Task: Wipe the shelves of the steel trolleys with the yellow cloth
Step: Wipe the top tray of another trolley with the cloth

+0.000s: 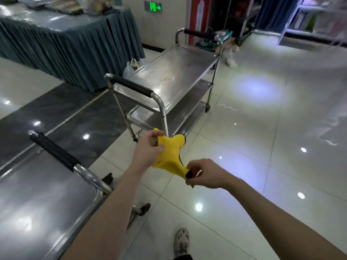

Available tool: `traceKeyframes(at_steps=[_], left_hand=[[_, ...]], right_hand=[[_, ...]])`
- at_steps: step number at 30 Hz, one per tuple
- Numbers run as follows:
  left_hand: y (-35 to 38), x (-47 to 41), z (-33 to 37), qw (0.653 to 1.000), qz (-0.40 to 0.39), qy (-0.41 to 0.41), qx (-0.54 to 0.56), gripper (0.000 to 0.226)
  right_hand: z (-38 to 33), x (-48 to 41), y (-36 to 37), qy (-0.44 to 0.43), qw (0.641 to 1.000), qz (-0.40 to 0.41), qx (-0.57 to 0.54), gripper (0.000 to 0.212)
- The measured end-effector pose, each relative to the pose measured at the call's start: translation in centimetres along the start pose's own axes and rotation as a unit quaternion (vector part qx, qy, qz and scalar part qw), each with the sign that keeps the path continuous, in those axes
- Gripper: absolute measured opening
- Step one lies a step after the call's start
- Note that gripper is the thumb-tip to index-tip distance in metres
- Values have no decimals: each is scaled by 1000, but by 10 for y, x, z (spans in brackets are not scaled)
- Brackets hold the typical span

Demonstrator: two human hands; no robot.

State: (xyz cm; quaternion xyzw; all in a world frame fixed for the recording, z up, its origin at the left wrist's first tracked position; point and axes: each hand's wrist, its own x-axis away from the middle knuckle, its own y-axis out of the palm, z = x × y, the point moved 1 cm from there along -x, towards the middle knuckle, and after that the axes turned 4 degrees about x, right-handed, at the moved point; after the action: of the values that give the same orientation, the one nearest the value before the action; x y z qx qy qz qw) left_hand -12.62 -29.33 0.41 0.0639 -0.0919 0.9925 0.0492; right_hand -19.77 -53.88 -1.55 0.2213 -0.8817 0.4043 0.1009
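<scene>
Yellow cloth [169, 152] stretched in mid-air between both hands | left hand [148, 147] grips one end, right hand [202, 174] pinches the other | soft, light, floppy: best bunched in the palm | far trolley [176, 76] stands just beyond the left hand, near trolley [41, 188] beside the left arm.

We are standing in what is looking like a hotel or restaurant banquet hall: a steel trolley [174, 76] and a nearer trolley [37, 203] are sitting on glossy floor tiles [262, 147], a skirted buffet table [65, 53] is lining the wall, and a green exit sign [153, 6] is glowing.
</scene>
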Motion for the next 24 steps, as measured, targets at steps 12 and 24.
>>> traceKeyframes(at_steps=[12, 24], left_hand=[[55, -178, 112, 975, -70, 21, 210, 46], [124, -289, 38, 968, 25, -176, 176, 79]], right_hand=[[76, -151, -130, 50, 921, 46, -384, 57], [116, -292, -268, 0, 902, -31, -432, 43]])
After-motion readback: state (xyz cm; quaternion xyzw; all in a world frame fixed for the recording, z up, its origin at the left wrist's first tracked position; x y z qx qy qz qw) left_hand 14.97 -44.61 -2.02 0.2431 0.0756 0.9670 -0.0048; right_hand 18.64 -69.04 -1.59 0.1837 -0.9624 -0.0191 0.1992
